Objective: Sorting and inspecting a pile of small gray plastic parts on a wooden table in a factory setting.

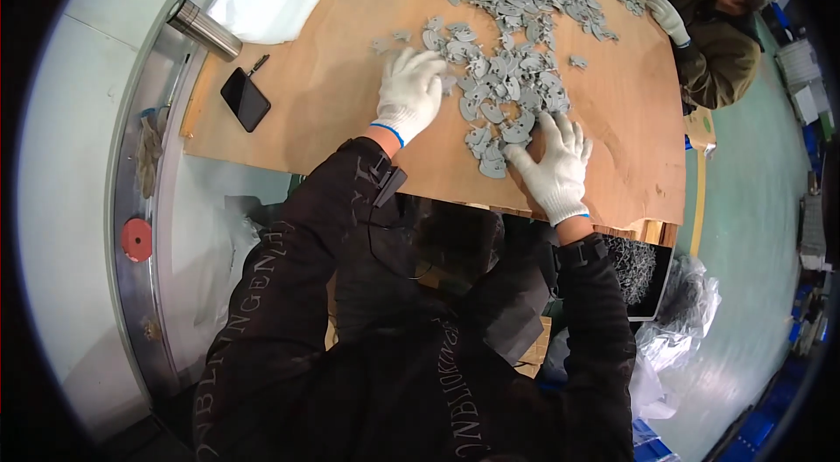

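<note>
Gray parts [502, 81] lie heaped on the counter [306, 103], the nearest between the left hand [409, 94] and right hand [558, 166], both gloved. Right grip: wide, fingers spread at the parts' edge. Left grip: back upward; whether it holds anything cannot be told.

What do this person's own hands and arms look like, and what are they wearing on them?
The left hand and right hand wear white gloves with blue cuff edges. The long sleeves are black, the left printed with pale lettering. Each wrist carries a dark strap; the left one has a boxy device near a thin dark cable.
</note>
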`<action>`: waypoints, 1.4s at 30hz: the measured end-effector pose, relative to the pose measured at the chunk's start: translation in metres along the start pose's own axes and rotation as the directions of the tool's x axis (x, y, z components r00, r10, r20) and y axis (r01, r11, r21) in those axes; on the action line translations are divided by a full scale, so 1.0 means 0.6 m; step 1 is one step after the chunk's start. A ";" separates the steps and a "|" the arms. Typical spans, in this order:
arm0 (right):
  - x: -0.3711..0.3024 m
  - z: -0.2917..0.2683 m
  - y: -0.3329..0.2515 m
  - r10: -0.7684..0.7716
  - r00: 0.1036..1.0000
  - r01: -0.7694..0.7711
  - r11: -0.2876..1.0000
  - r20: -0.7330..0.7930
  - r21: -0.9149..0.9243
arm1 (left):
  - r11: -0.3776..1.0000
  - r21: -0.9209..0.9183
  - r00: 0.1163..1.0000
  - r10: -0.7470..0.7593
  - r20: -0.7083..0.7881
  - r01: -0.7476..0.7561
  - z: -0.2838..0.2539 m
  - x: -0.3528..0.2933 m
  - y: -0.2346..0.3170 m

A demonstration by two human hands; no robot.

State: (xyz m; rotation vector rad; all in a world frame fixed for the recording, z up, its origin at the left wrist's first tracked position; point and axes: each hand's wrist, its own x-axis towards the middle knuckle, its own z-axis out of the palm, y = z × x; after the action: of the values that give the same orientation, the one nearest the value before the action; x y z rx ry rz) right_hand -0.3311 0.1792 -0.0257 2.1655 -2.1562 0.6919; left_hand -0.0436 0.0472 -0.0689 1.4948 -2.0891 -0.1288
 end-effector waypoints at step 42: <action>0.293 0.032 0.116 0.044 0.978 -0.039 0.999 0.205 -0.028 | 0.991 0.127 0.995 -0.025 -0.099 0.038 -0.048 -0.031 -0.045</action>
State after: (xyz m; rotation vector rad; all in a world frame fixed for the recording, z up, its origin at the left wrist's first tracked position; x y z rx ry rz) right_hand -0.3996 0.0028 -0.0094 2.2779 -2.2982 0.4585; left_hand -0.0025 0.0604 -0.0624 1.5777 -2.0299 0.0676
